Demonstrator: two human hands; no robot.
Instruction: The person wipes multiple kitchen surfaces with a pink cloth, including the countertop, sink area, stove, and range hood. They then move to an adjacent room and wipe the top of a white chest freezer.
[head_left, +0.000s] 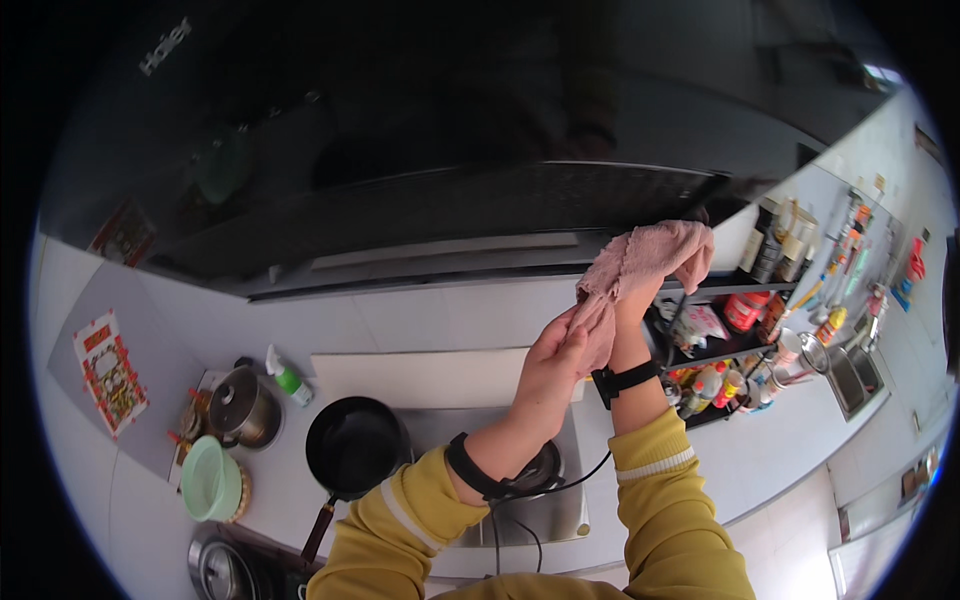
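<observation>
A pink cloth (645, 259) is bunched at the lower right edge of the black range hood (450, 217). My left hand (551, 356) pinches the twisted lower part of this cloth between thumb and fingers. Higher up, the cloth drapes over my right hand (636, 301) and hides its fingers, so their grip cannot be seen. Both hands are close together, above the gas stove (559, 517). Black straps circle both wrists, and a dark cable hangs between them.
A black frying pan (356, 442) sits on the stove's left side. Left of it are a spray bottle (291, 384), a lidded steel pot (247, 409) and a green plastic basin (212, 480). Rightward stand a black spice rack (701, 352) with bottles and packets, and a sink (855, 379).
</observation>
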